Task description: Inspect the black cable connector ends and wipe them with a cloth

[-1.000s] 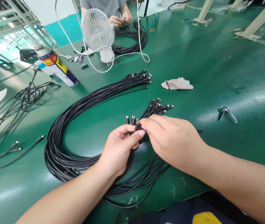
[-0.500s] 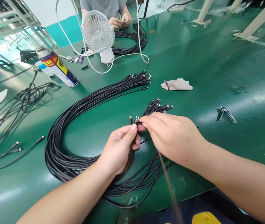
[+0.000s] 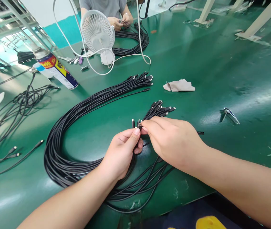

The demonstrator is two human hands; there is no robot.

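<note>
My left hand is closed around several black cables, whose plug ends stick up past the thumb. Thumb and fingertips of my right hand are pinched at those same plugs, touching the left hand's fingers; exactly what lies in the pinch is partly hidden. Beneath and left of my hands a thick bundle of black cables curves in a C on the green table. One set of its plugs points right at the back; another set lies just behind my right hand. Looser cables run below my wrists.
A spray can and a white fan with a looping cord stand at the back left. Tangled cables lie left. A pale cloth and nail clippers lie right. Opposite, another person's hands hold cable.
The view has shifted slightly, moving the table items a little left. My right fingertips have turned slightly at the plugs; my left hand keeps its hold.
</note>
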